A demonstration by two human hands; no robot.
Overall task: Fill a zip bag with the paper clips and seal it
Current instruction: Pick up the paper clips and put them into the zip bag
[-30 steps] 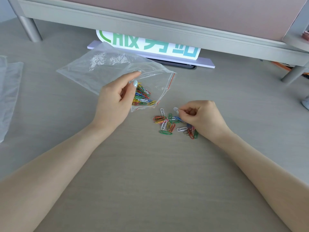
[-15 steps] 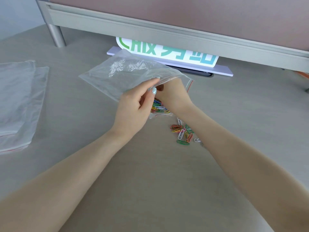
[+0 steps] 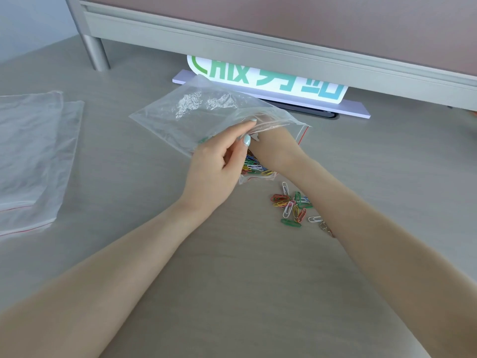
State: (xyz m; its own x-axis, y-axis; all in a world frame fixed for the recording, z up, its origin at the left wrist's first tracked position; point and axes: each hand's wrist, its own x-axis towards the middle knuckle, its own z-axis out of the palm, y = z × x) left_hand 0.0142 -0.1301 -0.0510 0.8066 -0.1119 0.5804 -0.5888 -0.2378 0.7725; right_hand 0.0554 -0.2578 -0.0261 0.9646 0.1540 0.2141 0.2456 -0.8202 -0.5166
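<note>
A clear zip bag (image 3: 196,112) with a red seal line lies on the desk, its mouth facing right. My left hand (image 3: 219,164) pinches the bag's upper lip between thumb and fingers and holds the mouth up. My right hand (image 3: 278,148) reaches into the mouth, its fingers hidden under the plastic and behind my left hand. Several coloured paper clips (image 3: 254,166) lie inside the bag near the opening. A loose pile of paper clips (image 3: 291,205) sits on the desk just below the bag, beside my right forearm.
Two spare clear bags (image 3: 31,151) lie flat at the left edge. A white sign with green lettering (image 3: 271,81) stands behind the bag, under a grey partition rail (image 3: 258,45) with a round leg (image 3: 94,52).
My right hand left the loose pile and moved up into the bag's mouth. My left hand kept its pinch on the lip. The view shifted, so everything sits further right.
</note>
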